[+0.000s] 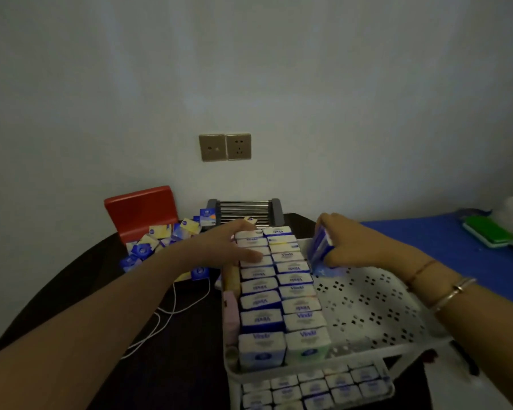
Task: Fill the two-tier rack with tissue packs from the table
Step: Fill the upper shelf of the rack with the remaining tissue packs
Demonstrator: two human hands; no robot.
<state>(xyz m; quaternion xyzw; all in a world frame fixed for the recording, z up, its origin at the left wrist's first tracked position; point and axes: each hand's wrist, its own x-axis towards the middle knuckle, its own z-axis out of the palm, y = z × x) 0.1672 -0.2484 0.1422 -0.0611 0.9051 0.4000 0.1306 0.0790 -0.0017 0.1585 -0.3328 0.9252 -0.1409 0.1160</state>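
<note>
A white two-tier rack [367, 306] stands on the dark table. Its top tray holds two rows of upright tissue packs [279, 288] along the left side; the right part of the perforated floor is bare. The lower tier [314, 389] shows several packs. My left hand [234, 244] lies with straight fingers on the far packs of the left row. My right hand [344, 247] grips a small stack of blue-and-white tissue packs [320, 247] at the far end of the tray, beside the second row. A pile of loose packs [160, 241] lies on the table to the left.
A red box [139, 211] stands behind the loose pile. A metal roller rack [243, 210] leans at the wall. A white cable [166, 315] trails across the table. A pink item [230, 315] sits against the rack's left side. A blue surface [427, 241] with a green object [486, 232] lies right.
</note>
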